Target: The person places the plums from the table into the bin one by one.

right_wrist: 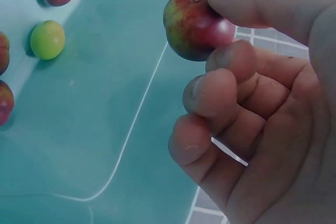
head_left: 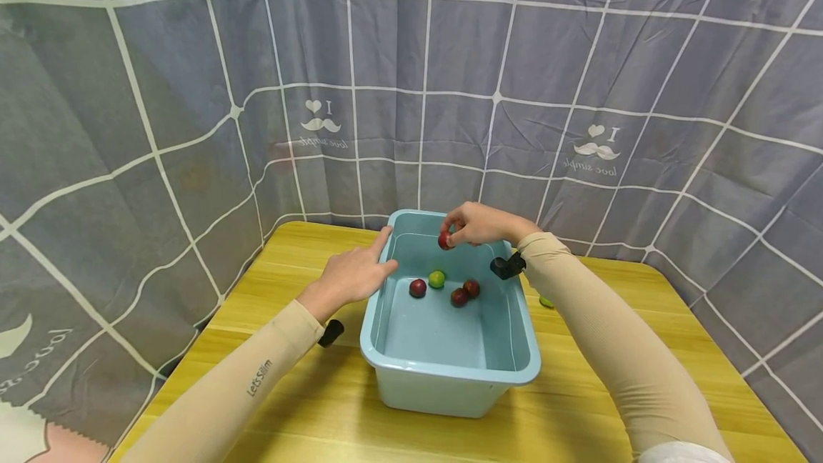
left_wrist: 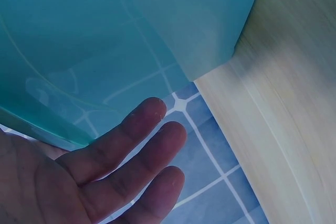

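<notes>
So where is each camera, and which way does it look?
Head: worn there, facing forward and down into the bin; left hand, right hand, sleeves show.
Left wrist: worn there, facing bin and table; left fingers show.
Right wrist: worn there, facing the held reddish fruit; thumb, fingers show.
Shared: head and right wrist both show that fruit.
</notes>
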A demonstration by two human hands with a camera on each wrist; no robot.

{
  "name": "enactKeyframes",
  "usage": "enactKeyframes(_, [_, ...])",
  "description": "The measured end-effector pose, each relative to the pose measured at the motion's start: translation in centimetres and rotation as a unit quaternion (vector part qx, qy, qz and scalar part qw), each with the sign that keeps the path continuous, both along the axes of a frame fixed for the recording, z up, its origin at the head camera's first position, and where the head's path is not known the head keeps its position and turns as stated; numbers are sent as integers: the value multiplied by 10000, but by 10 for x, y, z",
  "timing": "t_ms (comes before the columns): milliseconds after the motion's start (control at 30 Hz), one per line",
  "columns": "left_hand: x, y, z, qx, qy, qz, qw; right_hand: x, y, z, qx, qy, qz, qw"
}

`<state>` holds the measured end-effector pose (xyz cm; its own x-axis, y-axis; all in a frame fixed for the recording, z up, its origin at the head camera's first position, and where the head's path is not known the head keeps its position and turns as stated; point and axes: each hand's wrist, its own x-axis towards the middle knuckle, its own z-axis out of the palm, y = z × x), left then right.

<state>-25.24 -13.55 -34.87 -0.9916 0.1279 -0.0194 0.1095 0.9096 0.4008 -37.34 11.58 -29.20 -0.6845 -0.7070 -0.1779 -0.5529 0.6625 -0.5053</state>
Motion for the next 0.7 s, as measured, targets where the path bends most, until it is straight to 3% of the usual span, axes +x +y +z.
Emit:
enactKeyframes(433, [0,-1,0,-56,59,-20,10000,-4,12,-2,-212,45,-73,9997])
enactKeyframes(700, [-1,-1,1,-103,73,-32,9999,6,23,3,-494,153,-258,9983])
